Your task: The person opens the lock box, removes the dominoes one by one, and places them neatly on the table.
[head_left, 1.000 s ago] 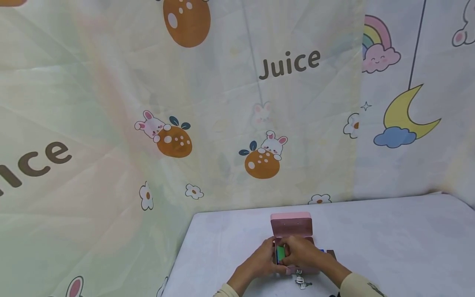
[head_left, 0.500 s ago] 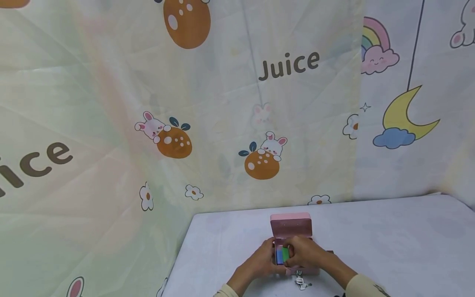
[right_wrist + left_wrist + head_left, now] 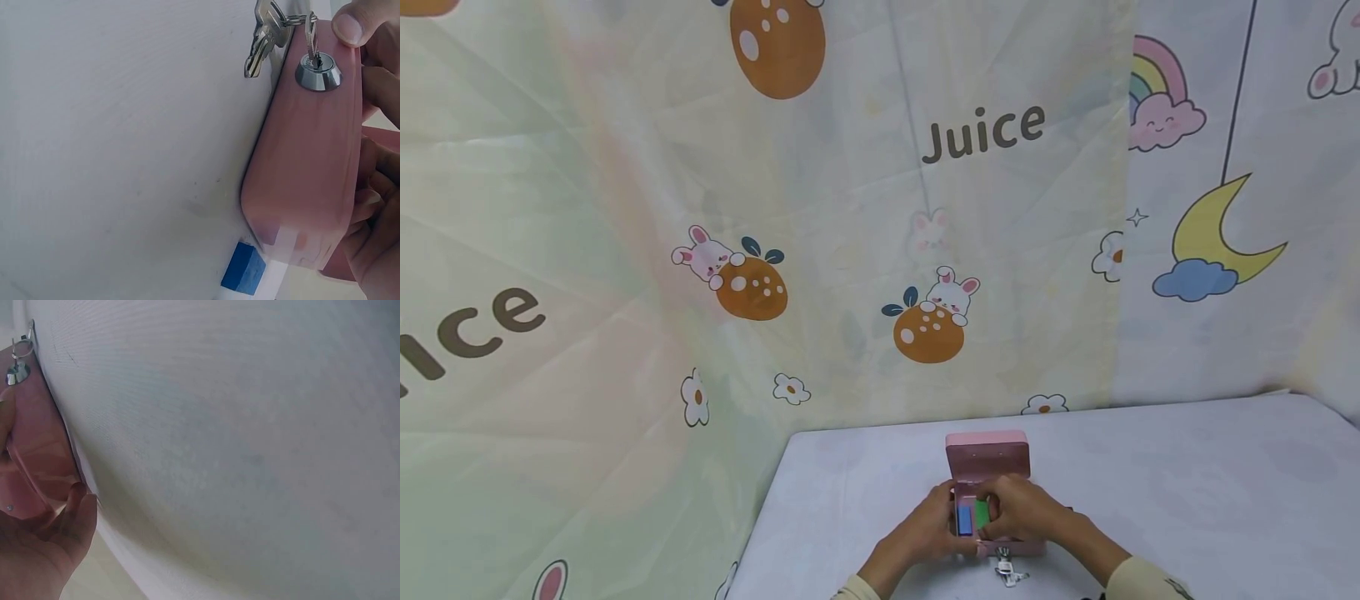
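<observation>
The green block (image 3: pixel 982 513) sits inside the pink box (image 3: pixel 1028 548), just right of a blue block (image 3: pixel 964 520) that lies by the box's left wall. The right hand (image 3: pixel 1017 508) reaches in from the right, its grip seemingly pinched on the green block's right part; the exact contact is hidden. The block looks light and stiff, with flat faces that should hold well between thumb and fingertips; taking it by two opposite sides seems best. The left hand (image 3: pixel 934 527) has its grip clamped on the left end of the box, thumb at the near rim. The box looks like thin, smooth metal, rigid but perhaps slippery, so its end walls are a good place to steady it. The lid (image 3: pixel 988 457) stands raised on the far side. Keys (image 3: pixel 265 39) hang from the near lock (image 3: pixel 319 75). Another blue piece (image 3: pixel 244 269) lies on the surface (image 3: pixel 1195 483) beside the box's right end.
</observation>
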Demonstrator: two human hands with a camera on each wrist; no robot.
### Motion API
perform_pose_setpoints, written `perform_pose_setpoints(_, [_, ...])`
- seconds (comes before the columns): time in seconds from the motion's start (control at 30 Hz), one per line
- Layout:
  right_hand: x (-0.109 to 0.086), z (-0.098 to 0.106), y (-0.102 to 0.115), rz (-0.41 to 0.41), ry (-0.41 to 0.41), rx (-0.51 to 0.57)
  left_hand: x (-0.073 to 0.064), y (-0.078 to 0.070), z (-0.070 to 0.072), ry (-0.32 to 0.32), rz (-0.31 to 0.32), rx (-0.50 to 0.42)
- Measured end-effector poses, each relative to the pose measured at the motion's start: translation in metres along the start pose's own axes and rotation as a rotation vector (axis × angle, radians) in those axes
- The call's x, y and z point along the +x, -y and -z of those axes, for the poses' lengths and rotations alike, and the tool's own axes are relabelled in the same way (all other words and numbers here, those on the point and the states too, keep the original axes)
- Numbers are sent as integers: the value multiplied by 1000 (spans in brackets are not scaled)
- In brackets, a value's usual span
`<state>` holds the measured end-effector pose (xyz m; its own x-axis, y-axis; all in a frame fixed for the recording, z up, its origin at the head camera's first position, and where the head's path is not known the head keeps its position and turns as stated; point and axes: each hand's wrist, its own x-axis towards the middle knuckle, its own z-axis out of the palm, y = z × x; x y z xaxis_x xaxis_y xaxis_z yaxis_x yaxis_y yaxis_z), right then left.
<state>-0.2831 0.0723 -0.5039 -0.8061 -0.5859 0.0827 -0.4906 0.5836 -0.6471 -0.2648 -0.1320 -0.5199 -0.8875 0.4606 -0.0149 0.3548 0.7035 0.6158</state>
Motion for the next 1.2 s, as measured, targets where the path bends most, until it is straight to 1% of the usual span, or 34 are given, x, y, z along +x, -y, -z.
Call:
perform_pose_setpoints(0.17, [-4,2,2,-32,-13,-2,0,-1,1,2,15,3])
perform_pose_setpoints(0.3, [-6,5,2,-52,-22,-24,0,-3,2,11,12,-18])
perform_pose_setpoints(0.4, [-8,7,1,-61,-23,-27,1,-3,2,14,-31,-32])
perform_pose_setpoints(0.5, [-10,10,2,-66,-16,-15,2,-2,1,12,-74,-27])
perform_pose_setpoints(0.6, [-11,12,1,-68,-12,-1,3,-2,1,8,-98,-19])
perform_pose_setpoints(0.8, [-14,14,-3,-64,-7,21,3,-3,1,7,-94,-25])
perform_pose_setpoints(0.97, [-17,16,-5,-72,-9,35,3,-2,0,1,-113,-27])
perform_pose_setpoints(1.07, [-20,19,-5,-83,-9,49,3,-1,-1,3,-98,-26])
perform_pose_setpoints(1.2, [-23,23,-4,-86,-8,64,3,0,-1,15,-43,-23])
